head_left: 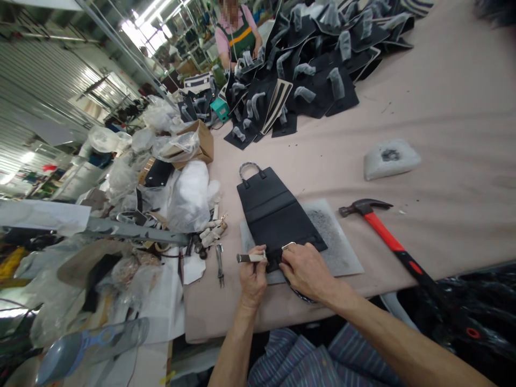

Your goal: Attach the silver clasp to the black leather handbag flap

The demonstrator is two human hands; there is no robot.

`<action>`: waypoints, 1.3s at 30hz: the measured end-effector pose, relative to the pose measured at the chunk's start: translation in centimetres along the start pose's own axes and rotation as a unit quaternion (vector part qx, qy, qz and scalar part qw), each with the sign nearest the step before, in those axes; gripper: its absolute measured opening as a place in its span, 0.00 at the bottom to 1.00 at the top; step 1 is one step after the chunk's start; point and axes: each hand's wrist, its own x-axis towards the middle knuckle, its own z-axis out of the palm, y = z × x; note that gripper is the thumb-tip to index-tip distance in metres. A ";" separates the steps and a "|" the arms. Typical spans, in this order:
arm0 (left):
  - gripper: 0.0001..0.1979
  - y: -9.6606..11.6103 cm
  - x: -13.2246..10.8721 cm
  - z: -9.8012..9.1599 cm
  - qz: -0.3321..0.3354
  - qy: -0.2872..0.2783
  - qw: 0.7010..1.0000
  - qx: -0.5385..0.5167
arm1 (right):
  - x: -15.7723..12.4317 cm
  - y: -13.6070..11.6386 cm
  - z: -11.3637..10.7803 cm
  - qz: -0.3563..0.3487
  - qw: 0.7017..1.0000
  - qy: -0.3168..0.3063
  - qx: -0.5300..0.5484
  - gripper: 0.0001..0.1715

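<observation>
A black bag panel (pixel 278 209) with a handle at its far end lies partly on a pale, scuffed cutting board (pixel 338 244). My left hand (pixel 253 282) is closed around a short rod-like tool (pixel 250 258) with a dark metal end and white wrapping. It is held sideways at the panel's near left corner. My right hand (pixel 308 270) has its fingers curled on the near edge of the panel. A small shiny metal piece (pixel 288 245) shows at those fingertips, its kind unclear. A second handle (pixel 300 296) shows partly under my right wrist.
To the right lies a claw hammer (pixel 387 234) with a red and black handle. Behind it sits a plastic-wrapped block (pixel 391 158). Black bag panels (pixel 310 86) are heaped at the back near a person (pixel 237 35). A metal tool (pixel 220 266) and plastic bags (pixel 187 196) are at left.
</observation>
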 end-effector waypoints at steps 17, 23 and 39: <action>0.08 -0.7 -0.1 0.6 0.059 0.019 0.996 0.070 | -0.5 0.2 0.8 -0.020 0.999 0.034 0.008 0.07; 0.11 -0.3 0.3 1.1 0.094 0.009 0.991 0.099 | -0.6 0.4 0.9 -0.028 0.998 0.038 0.042 0.06; 0.08 0.4 0.8 0.8 0.075 -0.019 0.994 0.082 | -11.9 16.8 -6.0 0.213 0.940 0.162 -0.212 0.16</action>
